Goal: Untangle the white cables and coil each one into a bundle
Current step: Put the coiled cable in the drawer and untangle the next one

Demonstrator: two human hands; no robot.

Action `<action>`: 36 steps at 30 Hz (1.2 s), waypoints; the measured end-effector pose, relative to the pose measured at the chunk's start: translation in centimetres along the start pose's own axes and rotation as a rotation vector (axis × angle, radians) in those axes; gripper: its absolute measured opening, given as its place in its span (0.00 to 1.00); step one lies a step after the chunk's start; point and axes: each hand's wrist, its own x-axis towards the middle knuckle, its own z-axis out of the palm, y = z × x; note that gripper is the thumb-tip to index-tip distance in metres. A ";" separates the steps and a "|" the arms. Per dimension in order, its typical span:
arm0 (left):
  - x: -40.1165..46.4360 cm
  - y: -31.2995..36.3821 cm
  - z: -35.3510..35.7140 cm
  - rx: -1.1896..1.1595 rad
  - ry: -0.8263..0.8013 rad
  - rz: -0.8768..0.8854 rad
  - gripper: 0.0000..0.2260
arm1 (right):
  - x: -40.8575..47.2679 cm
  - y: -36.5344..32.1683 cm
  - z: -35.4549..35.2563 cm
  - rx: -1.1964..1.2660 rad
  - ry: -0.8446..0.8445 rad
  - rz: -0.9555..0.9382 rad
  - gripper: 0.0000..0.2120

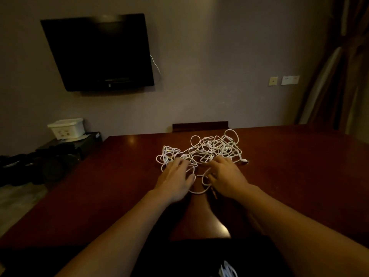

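- White cables [209, 149] are seen heaped in one loose tangle on the dark red wooden table [289, 166], at mid-table, just beyond both hands.
- Thin and limp strands are judged light and soft; loops may be expected to slide on the polished wood and to snag on one another when pulled.
- Hold is best taken, it is judged, at a free end, such as the plug [244, 161] lying at the tangle's right edge, and never in the knotted middle.
- Both forearms are reached forward, palms down.
- The left hand [175, 177] is laid over the near-left loops with fingers spread and fairly straight, nothing gripped.
- The right hand [225, 174] is set on the near-right loops, fingers curled; whether a strand is pinched cannot be told.
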 end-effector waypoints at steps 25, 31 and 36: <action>8.4 -2.4 4.8 -0.230 0.268 -0.184 0.23 | 7.8 1.8 3.6 0.013 0.102 0.200 0.33; 8.5 -2.4 4.9 -0.257 0.223 -0.076 0.24 | 7.8 1.8 3.1 0.024 0.193 0.092 0.17; 8.4 -1.9 4.4 -0.282 0.170 -0.034 0.25 | 7.3 1.3 2.4 0.154 0.294 0.033 0.16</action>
